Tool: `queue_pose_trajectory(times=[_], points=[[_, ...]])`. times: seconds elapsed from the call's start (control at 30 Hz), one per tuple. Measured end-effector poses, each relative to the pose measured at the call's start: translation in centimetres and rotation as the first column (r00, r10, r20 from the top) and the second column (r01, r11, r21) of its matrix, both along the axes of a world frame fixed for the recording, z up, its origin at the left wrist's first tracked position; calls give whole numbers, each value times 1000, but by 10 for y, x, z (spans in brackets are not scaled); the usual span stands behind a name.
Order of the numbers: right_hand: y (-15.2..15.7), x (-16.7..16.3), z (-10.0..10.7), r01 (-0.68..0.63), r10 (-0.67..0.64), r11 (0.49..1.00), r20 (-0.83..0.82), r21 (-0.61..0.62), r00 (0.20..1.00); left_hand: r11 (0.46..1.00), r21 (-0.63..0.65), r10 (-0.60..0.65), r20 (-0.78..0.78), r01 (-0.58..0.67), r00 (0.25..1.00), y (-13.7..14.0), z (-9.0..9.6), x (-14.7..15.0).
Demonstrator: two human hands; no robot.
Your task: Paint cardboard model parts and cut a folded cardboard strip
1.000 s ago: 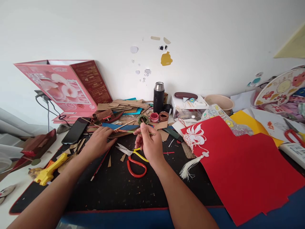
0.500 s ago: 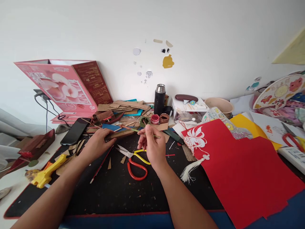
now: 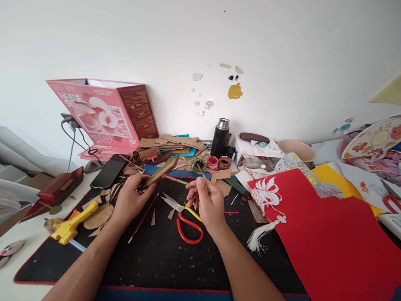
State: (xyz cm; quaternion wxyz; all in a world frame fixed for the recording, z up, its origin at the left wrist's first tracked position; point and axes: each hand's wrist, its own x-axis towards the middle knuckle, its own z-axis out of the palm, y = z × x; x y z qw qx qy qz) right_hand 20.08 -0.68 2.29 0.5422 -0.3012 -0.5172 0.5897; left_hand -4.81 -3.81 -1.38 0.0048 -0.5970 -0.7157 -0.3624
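My left hand [image 3: 135, 197] is closed on a brown, boat-shaped cardboard piece [image 3: 161, 172], its pointed end tilted up and to the right. In my right hand [image 3: 209, 200] is a slim paintbrush [image 3: 178, 180], pinched between thumb and fingers, its far end pointing left close to the cardboard piece. Just beyond the right hand stands an open pot of green paint [image 3: 198, 166] with a stick in it. Beside it are a red paint pot [image 3: 212, 162] and a brown paint pot [image 3: 224, 162]. Scissors [image 3: 189, 230] with red and yellow handles lie partly beneath the right hand.
On the left are a phone [image 3: 110, 171], a yellow glue gun [image 3: 70, 225] and a pink box [image 3: 103, 117]. Cardboard scraps [image 3: 172, 142] and a black flask [image 3: 219, 138] stand at the back. Red paper [image 3: 313, 225] with a white tassel [image 3: 261, 234] covers the right side.
My left hand has lifted and tilted the cardboard piece up from the mat. The right hand keeps the paintbrush. The whole view has shifted, so things appear further right.
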Motion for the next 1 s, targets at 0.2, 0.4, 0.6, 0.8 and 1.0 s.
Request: queue_pose_trajectory(times=[0.2,0.4,0.6,0.8,1.0], points=[[-1,0,-3,-42,36,996,84,72,996,1000,-5,-15,61,15,998,-1,-5,-1],[-6,0,-7,-98,78,986,143,138,987,999,-36,-12,89,16,996,-2,-3,0],[-4,-2,-7,-91,74,989,145,115,987,999,-23,-21,92,24,996,-3,1,4],[0,0,-3,12,-15,999,85,35,996,999,-48,7,104,-2,995,-3,2,3],[-2,-1,-4,-58,49,996,121,69,991,999,-36,-11,109,15,994,-3,1,3]])
